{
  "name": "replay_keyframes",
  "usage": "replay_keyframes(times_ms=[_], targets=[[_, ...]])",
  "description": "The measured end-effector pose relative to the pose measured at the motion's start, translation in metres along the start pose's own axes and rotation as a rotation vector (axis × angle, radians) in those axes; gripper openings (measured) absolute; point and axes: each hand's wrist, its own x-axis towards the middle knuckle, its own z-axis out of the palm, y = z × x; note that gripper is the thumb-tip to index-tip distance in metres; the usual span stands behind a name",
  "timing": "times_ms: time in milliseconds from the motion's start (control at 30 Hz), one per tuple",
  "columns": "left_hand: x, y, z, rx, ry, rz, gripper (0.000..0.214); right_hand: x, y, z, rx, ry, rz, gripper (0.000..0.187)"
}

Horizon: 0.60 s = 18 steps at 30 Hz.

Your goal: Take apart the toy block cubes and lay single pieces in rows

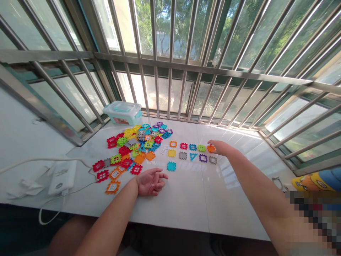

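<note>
White ledge (183, 202) bears 1 orange tile (211, 149) touching the right hand (220, 147).

Sunlight falls across a white window ledge (186, 206) in what looks like a home, its windows (163, 94) fenced by metal bars (170, 65), with green trees (162, 25) outside. Colorful interlocking toy pieces (140, 159), a lidded plastic box (124, 118), a white electrical unit (62, 177) with cables (53, 159) and a yellow cartoon-printed item (306, 182) mark the domestic setting.
</note>
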Motion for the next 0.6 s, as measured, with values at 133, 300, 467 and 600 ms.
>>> replay_keyframes(times_ms=[133,300,467,600], targets=[[-0.0001,0.0004,0.0007,0.001,-0.005,-0.004,0.04,0.0016,-0.0043,-0.0004,-0.016,0.004,0.005,0.062],[0.0003,0.0005,0.0001,-0.005,-0.003,-0.006,0.04,0.0038,-0.007,-0.0032,-0.027,-0.012,-0.001,0.06],[-0.0001,0.0009,0.0015,-0.005,0.0,-0.01,0.04,0.0051,-0.0064,-0.0037,-0.037,-0.001,-0.009,0.06],[-0.0002,0.0012,0.0023,-0.006,0.002,-0.011,0.04,0.0046,-0.0071,-0.004,-0.042,0.006,-0.052,0.056]])
